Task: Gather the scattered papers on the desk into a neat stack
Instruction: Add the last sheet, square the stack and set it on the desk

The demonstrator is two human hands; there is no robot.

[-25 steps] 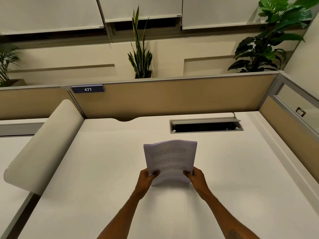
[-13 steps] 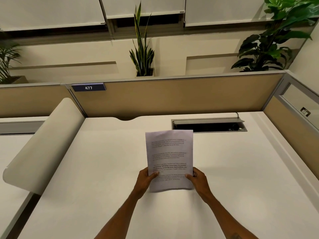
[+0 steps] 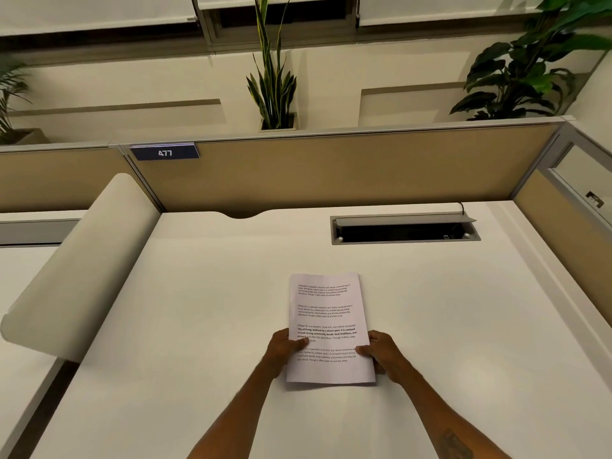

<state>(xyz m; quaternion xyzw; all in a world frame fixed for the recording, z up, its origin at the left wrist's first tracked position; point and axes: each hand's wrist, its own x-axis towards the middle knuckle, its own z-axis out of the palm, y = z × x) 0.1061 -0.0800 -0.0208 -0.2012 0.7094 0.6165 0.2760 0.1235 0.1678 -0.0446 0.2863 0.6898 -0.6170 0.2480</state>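
A stack of white printed papers (image 3: 328,313) lies nearly flat on the white desk (image 3: 205,326), just in front of me at the middle. Its edges look aligned, and several blocks of text show on the top sheet. My left hand (image 3: 284,351) grips the stack's lower left edge with the thumb on top. My right hand (image 3: 384,354) grips the lower right edge the same way. No other loose sheets are visible on the desk.
An open cable tray (image 3: 405,228) is set into the desk at the back right. Tan partition panels (image 3: 331,170) wall the back and right side. A curved white divider (image 3: 82,266) stands on the left. Plants (image 3: 273,77) sit behind the partition.
The stack was held upright and bent on its bottom edge; it has since been lowered away from me until it lies nearly flat. Both hands kept their grip.
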